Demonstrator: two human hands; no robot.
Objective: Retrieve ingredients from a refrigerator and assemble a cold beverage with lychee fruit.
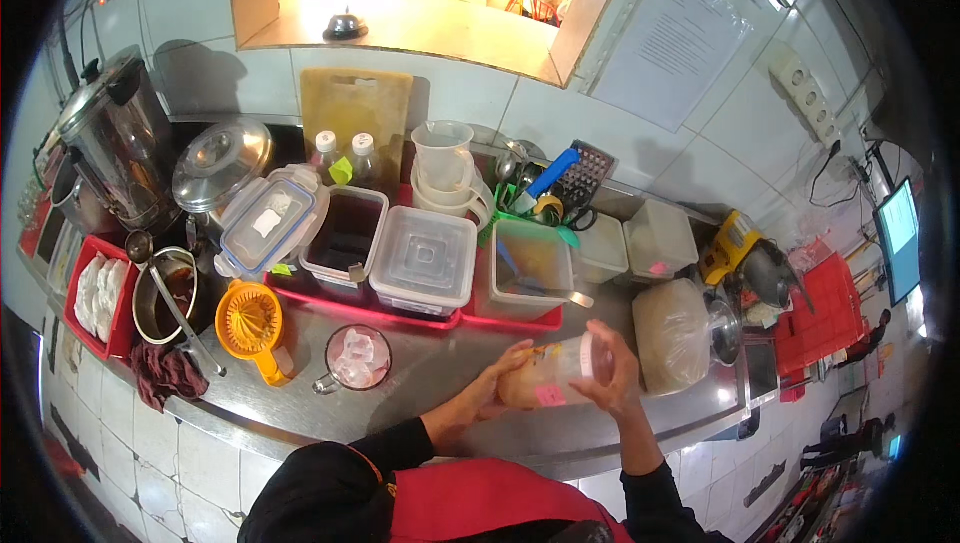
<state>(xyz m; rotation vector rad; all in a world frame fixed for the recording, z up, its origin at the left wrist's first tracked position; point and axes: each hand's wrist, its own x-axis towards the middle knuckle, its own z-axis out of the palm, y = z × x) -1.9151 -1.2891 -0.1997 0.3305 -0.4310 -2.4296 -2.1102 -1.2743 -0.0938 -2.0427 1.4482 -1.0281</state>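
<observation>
Between my two hands a plastic jar [551, 372] with a white-rimmed lid and a pink sticky note is tilted on its side over the steel counter. My left hand [491, 385] wraps the jar's bottom end. On the lid end, my right hand [613, 374] has its fingers spread around the lid. Left of the jar stands a glass mug [358, 358] holding ice cubes. An orange citrus juicer [251, 325] sits beyond the mug. Behind the jar is an open plastic container [531, 262] of cloudy liquid, with a utensil handle sticking out.
A lidded container [424, 262] and one of dark liquid [347, 232] stand in red trays. A steel pot with a ladle [169, 295] is at left, near a dark cloth [166, 376]. A filled plastic bag [670, 337] lies at right. The counter's front edge [540, 460] runs before me.
</observation>
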